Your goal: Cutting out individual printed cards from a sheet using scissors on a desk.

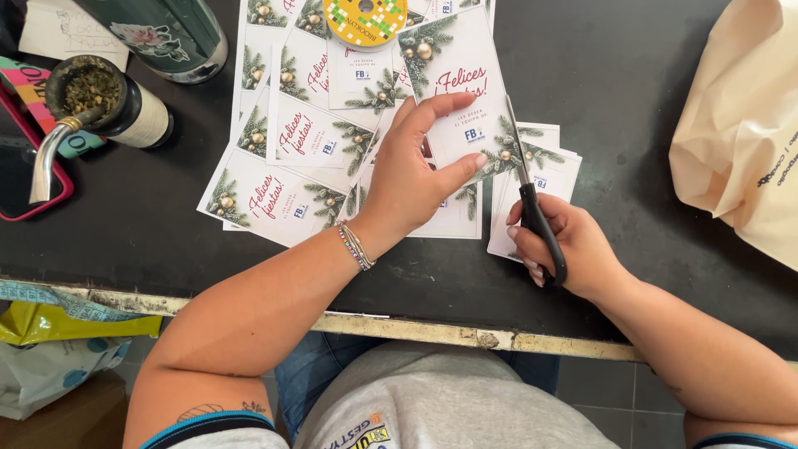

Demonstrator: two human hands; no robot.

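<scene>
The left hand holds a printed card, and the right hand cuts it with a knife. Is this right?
Not quite: the head view shows the right hand holding black scissors, not a knife. The left hand does hold the printed card.

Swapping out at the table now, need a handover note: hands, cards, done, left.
Left hand: pinches the white printed holiday sheet flat on the black table.
Right hand: grips the black-handled scissors, blades at the sheet's right edge.
Done: cut white cards stacked under the scissors.
Left: more uncut sheets fanned left of the hand.
Round yellow ribbon spool sits on top.
</scene>
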